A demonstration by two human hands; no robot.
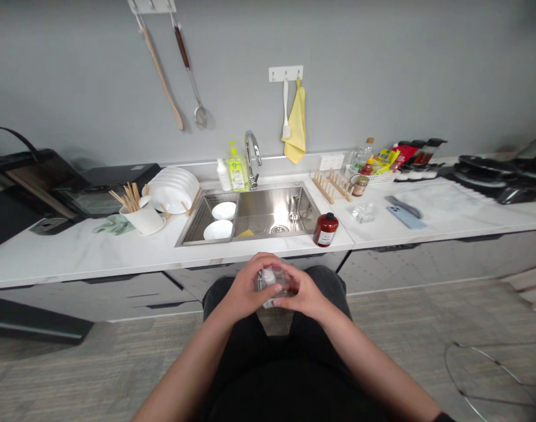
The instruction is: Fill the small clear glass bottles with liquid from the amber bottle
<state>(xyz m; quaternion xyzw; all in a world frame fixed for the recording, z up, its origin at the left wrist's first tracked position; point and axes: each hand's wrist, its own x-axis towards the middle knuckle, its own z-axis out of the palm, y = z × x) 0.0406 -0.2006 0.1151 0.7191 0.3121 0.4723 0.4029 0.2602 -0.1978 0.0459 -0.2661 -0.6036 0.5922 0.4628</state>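
Left hand (246,289) and right hand (301,292) grasp together a small clear container (271,286) at lower centre of the frame, their fingers clenched around it above the lap (320,293).

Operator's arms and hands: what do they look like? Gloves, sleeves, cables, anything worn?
No gloves on the left hand or right hand, and no cables, watch or rings visible. Left forearm and right forearm are bare. A black edge, maybe a sleeve or band, shows at the frame bottom; can't tell which. Black clothing covers the lap.
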